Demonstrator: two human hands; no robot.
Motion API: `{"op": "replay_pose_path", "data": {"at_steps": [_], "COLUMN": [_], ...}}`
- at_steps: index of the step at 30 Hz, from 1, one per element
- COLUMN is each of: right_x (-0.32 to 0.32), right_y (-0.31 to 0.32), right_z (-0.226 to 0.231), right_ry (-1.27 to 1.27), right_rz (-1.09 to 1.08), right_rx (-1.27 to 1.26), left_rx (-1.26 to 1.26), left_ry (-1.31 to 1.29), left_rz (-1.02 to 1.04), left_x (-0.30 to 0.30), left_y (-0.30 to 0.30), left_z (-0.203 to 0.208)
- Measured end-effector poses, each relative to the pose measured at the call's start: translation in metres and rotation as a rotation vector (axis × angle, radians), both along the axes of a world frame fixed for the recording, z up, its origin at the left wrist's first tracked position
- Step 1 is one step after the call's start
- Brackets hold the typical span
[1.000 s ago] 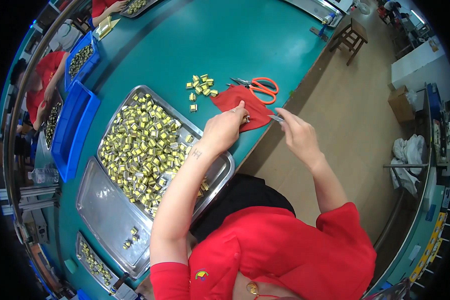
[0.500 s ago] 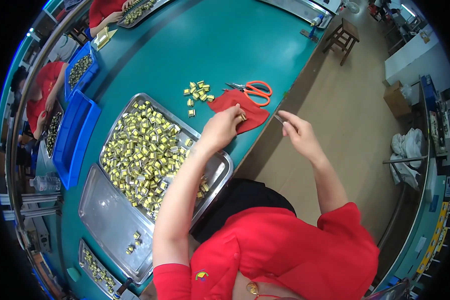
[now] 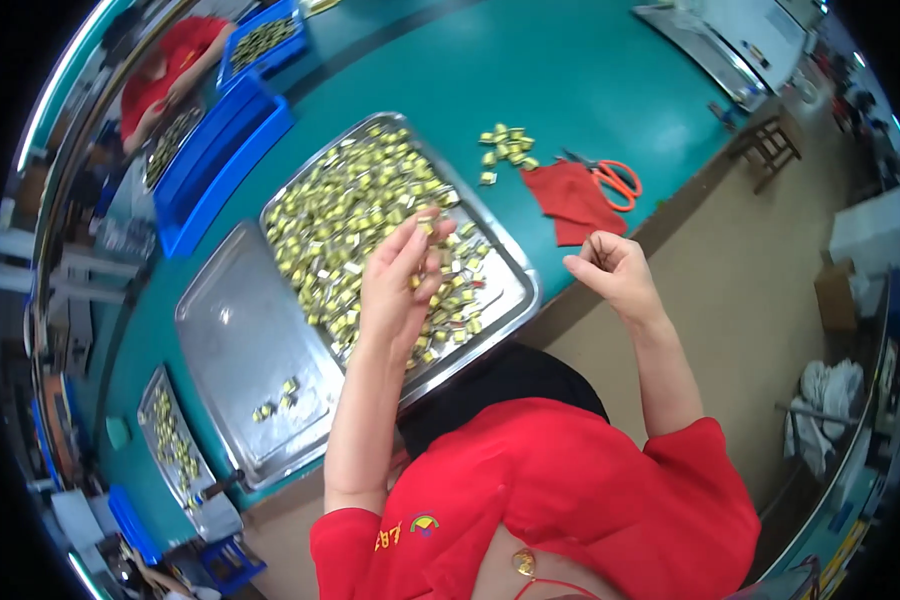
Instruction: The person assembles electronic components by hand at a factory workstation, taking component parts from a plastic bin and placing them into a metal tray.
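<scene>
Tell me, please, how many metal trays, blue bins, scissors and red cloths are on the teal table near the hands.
Metal trays: 3 – heaped full under the left hand, nearly bare, small one
Blue bins: 2
Scissors, orange-handled: 1
Red cloths: 1, beyond the right hand
Total: 7

Bright, even overhead light — soft shadows only. Pale glare on bare shiny steel tray (image 3: pixel 232 345) and long teal bench (image 3: pixel 530 70). Strong fisheye bend near rim, black corners — edges smeared, centre sharp.
</scene>
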State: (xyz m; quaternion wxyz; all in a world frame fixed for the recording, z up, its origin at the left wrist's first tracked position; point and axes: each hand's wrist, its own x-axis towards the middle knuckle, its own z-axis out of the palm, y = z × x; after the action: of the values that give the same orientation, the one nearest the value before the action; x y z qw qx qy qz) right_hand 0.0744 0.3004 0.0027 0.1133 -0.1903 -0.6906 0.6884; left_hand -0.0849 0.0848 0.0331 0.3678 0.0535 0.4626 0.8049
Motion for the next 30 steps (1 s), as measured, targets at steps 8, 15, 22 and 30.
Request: {"op": "replay_pose_path", "data": {"at_steps": [8, 15, 22, 30], "right_x": [-0.072, -0.078, -0.051, -0.032], "right_y": [-0.046, -0.053, -0.099, -0.105], "right_z": [0.003, 0.003, 0.030, 0.021], "right_ry": [0.116, 0.091, 0.275, 0.101], "right_rz": [0.237, 0.210, 0.354, 0.445], "right_rx": [1.056, 1.071, 0.234, -0.153], "left_rx": [0.295, 0.158, 0.098, -0.119], "left_ry": [-0.324, -0.128, -0.097, 0.386], "left_rz": [0.196, 0.047, 0.001, 0.164], "left_x": [0.057, 0.070, 0.074, 0.084], "left_y": [-0.089, -0.100, -0.065, -0.073], "left_z": [-0.021, -0.032, -0.023, -0.035]}}
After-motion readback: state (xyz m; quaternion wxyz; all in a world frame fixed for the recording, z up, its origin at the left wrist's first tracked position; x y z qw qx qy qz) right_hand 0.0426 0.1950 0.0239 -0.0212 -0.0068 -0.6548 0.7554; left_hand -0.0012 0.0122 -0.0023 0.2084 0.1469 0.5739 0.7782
